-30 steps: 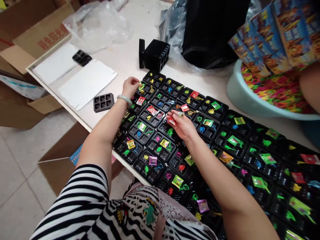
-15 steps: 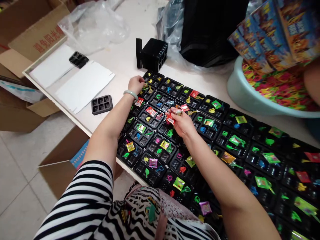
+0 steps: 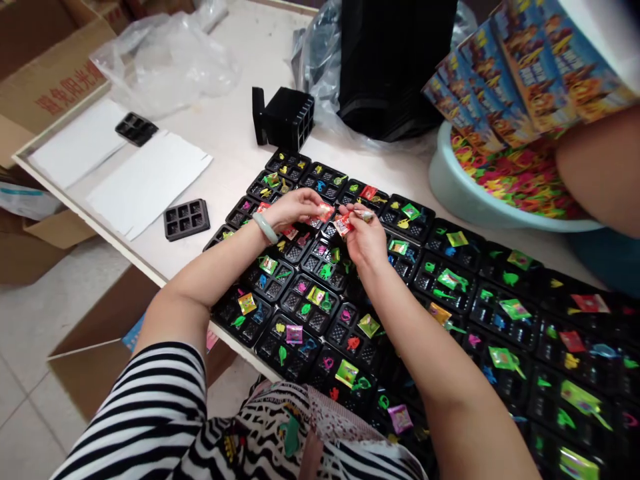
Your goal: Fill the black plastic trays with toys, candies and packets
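Observation:
My left hand [image 3: 300, 205], with a pale bangle [image 3: 265, 228] at its wrist, pinches a small red candy packet [image 3: 325, 212]. Close on its right, my right hand [image 3: 364, 233] holds several small packets, a red one [image 3: 343, 225] showing at the fingertips. Both hands are above rows of black compartment trays [image 3: 311, 303]. Many trays hold small coloured plastic pieces and one shiny packet, such as a purple packet [image 3: 295, 334] and a yellow-green packet [image 3: 369, 325].
A light blue basin [image 3: 443, 167] of colourful plastic pieces stands right, under printed blue cards [image 3: 525, 73]. Stacked black trays [image 3: 287, 113], clear plastic [image 3: 165, 63], white sheets [image 3: 150, 177] and a loose tray [image 3: 187, 219] lie farther left. Cardboard boxes [image 3: 100, 333] flank the table. Another person's arm [image 3: 600, 167] reaches in.
My left hand has moved from the far-left trays to beside my right hand and now pinches a red packet. A green-yellow packet shows in the tray it left. The view has shifted slightly.

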Available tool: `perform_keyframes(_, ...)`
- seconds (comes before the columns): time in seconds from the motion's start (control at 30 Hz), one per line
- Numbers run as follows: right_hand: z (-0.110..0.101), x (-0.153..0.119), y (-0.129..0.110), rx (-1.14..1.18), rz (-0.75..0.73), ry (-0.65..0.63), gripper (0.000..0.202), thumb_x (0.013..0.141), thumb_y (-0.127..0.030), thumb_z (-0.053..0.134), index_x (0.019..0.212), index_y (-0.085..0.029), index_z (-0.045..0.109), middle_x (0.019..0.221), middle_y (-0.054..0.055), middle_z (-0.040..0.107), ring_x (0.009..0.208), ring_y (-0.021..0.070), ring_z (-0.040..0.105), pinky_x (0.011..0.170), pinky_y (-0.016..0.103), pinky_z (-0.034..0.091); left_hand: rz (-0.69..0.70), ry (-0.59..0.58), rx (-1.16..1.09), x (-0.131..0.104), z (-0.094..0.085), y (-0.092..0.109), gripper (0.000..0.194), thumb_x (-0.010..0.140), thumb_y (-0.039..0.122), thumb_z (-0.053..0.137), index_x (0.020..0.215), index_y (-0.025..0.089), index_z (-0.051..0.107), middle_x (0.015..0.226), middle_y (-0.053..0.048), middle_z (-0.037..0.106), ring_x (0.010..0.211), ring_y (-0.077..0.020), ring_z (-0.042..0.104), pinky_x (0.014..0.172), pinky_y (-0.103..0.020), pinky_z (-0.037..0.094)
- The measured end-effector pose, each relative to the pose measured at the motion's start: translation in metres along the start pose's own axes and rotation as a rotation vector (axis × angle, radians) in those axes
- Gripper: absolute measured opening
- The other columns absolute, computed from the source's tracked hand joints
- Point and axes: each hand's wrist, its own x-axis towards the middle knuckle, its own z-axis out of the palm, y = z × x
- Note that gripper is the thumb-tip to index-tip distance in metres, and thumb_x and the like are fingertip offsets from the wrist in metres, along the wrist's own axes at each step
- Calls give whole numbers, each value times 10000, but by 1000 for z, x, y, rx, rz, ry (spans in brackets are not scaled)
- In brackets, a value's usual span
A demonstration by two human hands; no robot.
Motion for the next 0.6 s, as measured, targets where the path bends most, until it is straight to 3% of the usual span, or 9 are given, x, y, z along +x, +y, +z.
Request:
perform_keyframes(0.1,-6,7,-5,-33,17,-10,246,725,-68,683,881,-242,607,944,-15,707,1063,195,744,992,423,610,196,357,137,42,-40,8,199,774,110,807,809,173,621,820,-22,733,764,-141,671,720,-291,520)
perform_keyframes(0.17,-8,7,-5,-28,34,-15,247,723,-74,695,882,-242,609,941,-16,715,1052,197,749,974,418,617,242,605,242,75,-66,13,241,749,35,783,740,184,594,748,-13,683,798,-163,648,824,-350,535)
perform_keyframes(0.2,-8,5,-5,-23,45,-19,247,720,-78,702,881,-242,612,938,-17,721,1038,197,753,959,410,621,242,653,258,90,-78,14,260,736,2,766,721,190,586,731,-16,662,824,-179,639,868,-380,528)
perform_keyframes(0.33,-7,-8,-4,-28,75,-60,236,707,-103,721,880,-242,640,948,-12,747,992,195,765,880,367,636,153,715,340,135,-106,14,302,645,-38,753,631,207,576,689,-29,631,877,-250,641,949,-456,493)
perform_keyframes(0.43,-9,-11,-6,-43,80,-75,219,710,-116,728,876,-237,654,974,-4,759,980,197,769,843,357,639,144,710,391,142,-113,16,274,652,-58,706,635,194,599,713,-39,630,930,-260,644,993,-444,477)
perform_keyframes(0.53,-11,-3,-9,-54,68,-61,212,722,-104,710,878,-233,647,986,4,758,1023,205,763,886,378,634,244,686,461,126,-99,24,239,699,-43,705,670,173,607,777,-52,639,1038,-264,634,1034,-397,462)
perform_keyframes(0.6,-9,6,-10,-55,37,-37,214,735,-92,684,884,-238,636,993,5,752,1076,205,751,930,389,626,290,556,453,102,-73,29,210,745,16,746,695,163,605,786,-50,643,1023,-251,643,983,-368,490)
